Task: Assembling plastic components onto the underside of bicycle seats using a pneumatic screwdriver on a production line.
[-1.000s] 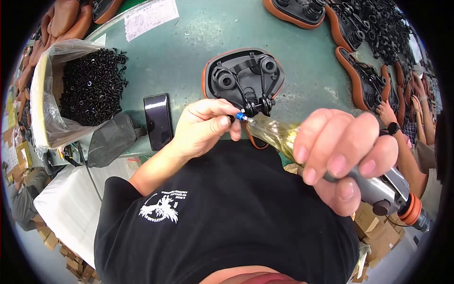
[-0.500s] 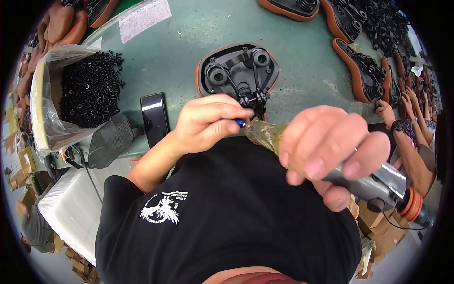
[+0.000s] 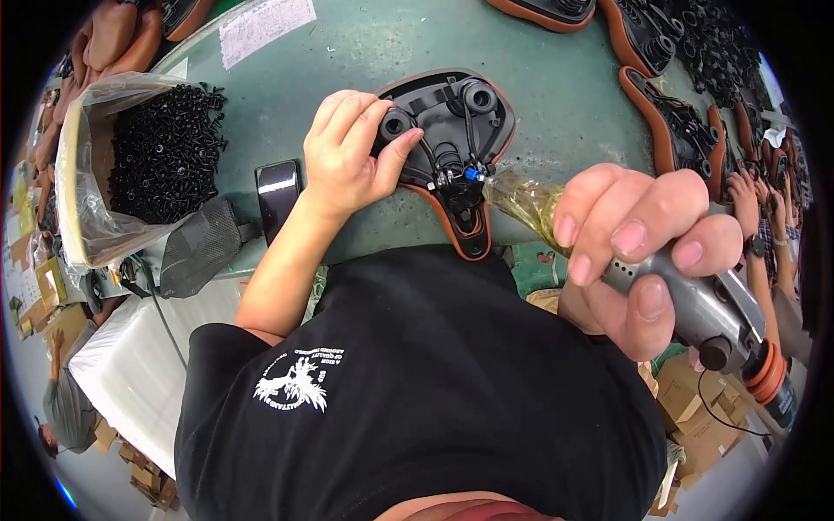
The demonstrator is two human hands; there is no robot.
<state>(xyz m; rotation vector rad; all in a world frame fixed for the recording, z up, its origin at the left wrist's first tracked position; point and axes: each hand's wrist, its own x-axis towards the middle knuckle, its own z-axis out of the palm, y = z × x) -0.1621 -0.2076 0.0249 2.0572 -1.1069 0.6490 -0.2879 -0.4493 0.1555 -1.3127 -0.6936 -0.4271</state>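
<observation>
Bicycle saddle (image 3: 476, 139): upside down on the green workbench (image 3: 295, 95), in front of the person's chest, broad rear away, narrow nose towards the body; brown rim, black underside.
Saddle clamp (image 3: 448, 181): black metal with bolts, at the middle of the underside, between the springs and the nose.
Left hand (image 3: 347, 152): fingers bent round the saddle's rear left corner, thumb beside the round left spring mount (image 3: 395, 124); a partly curled grip on the saddle.
Right hand (image 3: 647, 252): fingers and thumb wrapped round the grey body of a power screwdriver (image 3: 695, 313); firmly closed on it.
Screwdriver front: yellowish clear wrap (image 3: 526, 200), ending in a blue tip (image 3: 474, 174) at the clamp's right side; whether it is seated on a bolt, I cannot tell.
Screwdriver rear: orange rings (image 3: 766, 373), pointing to the lower right.
Left of the saddle: black smartphone (image 3: 278, 195) near the left forearm, black mesh sleeve (image 3: 204, 252), plastic-lined box (image 3: 74, 174) heaped with black screws (image 3: 165, 156).
Far edge: printed paper sheet (image 3: 265, 28).
Right side: row of more saddles (image 3: 650, 130), heap of black parts (image 3: 717, 48), a co-worker's hand (image 3: 744, 198).
</observation>
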